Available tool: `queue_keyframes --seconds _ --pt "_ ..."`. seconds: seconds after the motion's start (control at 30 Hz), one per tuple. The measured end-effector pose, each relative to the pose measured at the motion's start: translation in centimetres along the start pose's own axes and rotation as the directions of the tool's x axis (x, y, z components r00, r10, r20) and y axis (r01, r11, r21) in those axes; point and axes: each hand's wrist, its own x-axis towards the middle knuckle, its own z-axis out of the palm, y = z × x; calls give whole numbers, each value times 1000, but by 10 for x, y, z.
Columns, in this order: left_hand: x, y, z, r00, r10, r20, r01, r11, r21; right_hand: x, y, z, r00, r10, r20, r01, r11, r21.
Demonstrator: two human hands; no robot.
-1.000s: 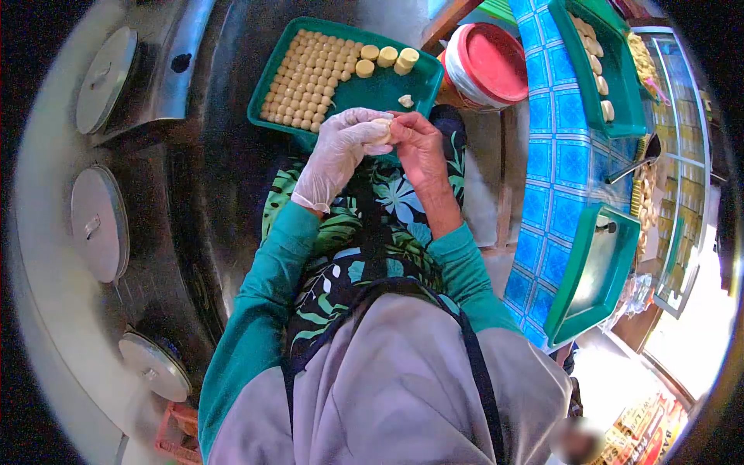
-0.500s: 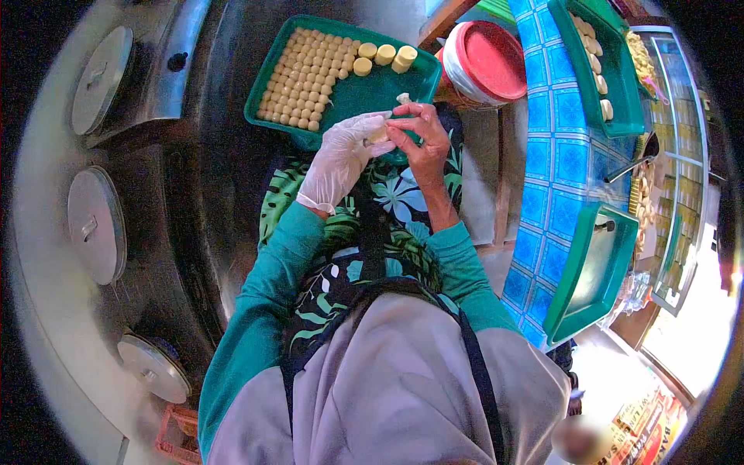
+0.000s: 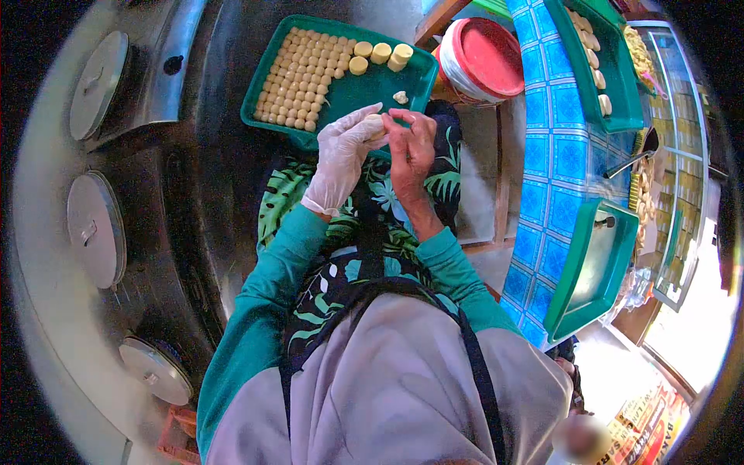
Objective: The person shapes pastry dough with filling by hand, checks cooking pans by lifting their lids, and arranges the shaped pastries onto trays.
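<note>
My left hand (image 3: 341, 155), in a thin whitish glove, holds a pale piece of dough (image 3: 377, 124) between thumb and fingers, over my lap. Bare, my right hand (image 3: 411, 147) has its fingertips against the right side of that dough. Just beyond both hands lies a green tray (image 3: 364, 89) with rows of small round dough balls (image 3: 298, 77) on its left. Several thicker pale cylinders (image 3: 380, 53) stand near its back edge, and a small irregular scrap (image 3: 401, 98) lies toward its right.
A bucket with a red lid (image 3: 492, 56) stands right of the tray. On the right, a blue tiled cloth (image 3: 546, 167) carries two green trays, one holding oval pieces (image 3: 593, 58), the other (image 3: 593, 267) nearer me. Round metal lids (image 3: 97, 229) line the dark surface at left.
My right fingers spread over the dough half a second ago and now bend in against its side. The dough stays in my left hand. The view has shifted slightly.
</note>
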Motion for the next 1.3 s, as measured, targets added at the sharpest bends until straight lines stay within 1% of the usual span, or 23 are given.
queue_keyframes --seconds 0.07,0.17,0.2,0.23,0.27,0.33,0.37,0.4,0.47,0.5,0.53,0.6,0.63,0.67,0.73,0.8,0.83,0.87,0.93,0.97,1.1,1.17,1.3 --pt "0 0 -1 1000 -13 1 13 1000 5 5 -1 -3 997 -75 13 75 997 -36" --pt "1 3 2 997 -39 60 39 999 -2 11 -3 -6 998 -43 41 43 999 8" --pt "0 6 9 993 -20 114 33 993 -111 12 -6 -9 998 -45 43 45 999 9" --pt "0 9 13 986 6 166 31 975 -219 15 -11 -12 988 -127 85 130 991 -25" --pt "2 8 9 986 9 166 29 975 -220 16 -13 -13 970 -205 130 214 975 -57" --pt "5 7 2 971 -23 238 154 820 -551 8 -15 -6 953 -236 188 237 971 18" --pt "7 3 2 988 -69 138 130 856 -500 -3 -22 2 968 -121 219 75 975 208" --pt "10 -2 2 988 -68 138 129 856 -500 -7 -27 8 964 -17 266 -90 920 382" --pt "15 -14 2 991 -136 10 133 945 -298 -6 -32 13 947 -33 321 -72 948 310" --pt "10 -13 14 997 -63 54 75 963 -260 3 -43 18 968 93 234 -193 869 456" --pt "6 -10 22 996 -65 61 78 963 -259 11 -47 21 960 227 164 -280 751 598" --pt "2 -7 33 997 -39 64 54 964 -261 26 -27 23 974 199 112 -224 741 633" --pt "3 -3 27 990 43 132 -28 993 -111 33 -27 22 975 195 103 -218 782 584" --pt "3 -4 24 990 42 132 -28 994 -110 38 -27 21 976 195 96 -216 818 533" --pt "3 -5 19 981 81 177 -33 965 -258 36 -19 19 986 151 67 -161 787 595" --pt "3 -4 18 978 108 176 -46 945 -324 24 -19 6 985 171 -2 -153 881 448" --pt "3 -3 18 975 128 180 -49 920 -389 17 -13 1 993 116 -9 -108 946 306" --pt "3 -4 18 976 124 178 -46 920 -390 9 -7 1 993 121 -7 -113 946 304" --pt "5 -8 19 981 68 183 20 896 -443 -2 -9 -2 999 29 29 -33 992 126" --pt "8 -9 21 985 7 171 86 843 -531 -5 -10 1 996 84 -9 -80 977 198" --pt "7 -11 20 988 2 155 89 814 -574 2 -11 -3 999 43 -14 -41 990 135" --pt "5 -12 19 985 46 168 40 879 -475 5 -9 -6 996 -92 16 93 988 -121" --pt "2 -12 20 985 18 174 72 867 -494 14 -7 -13 994 -107 34 111 985 -131"
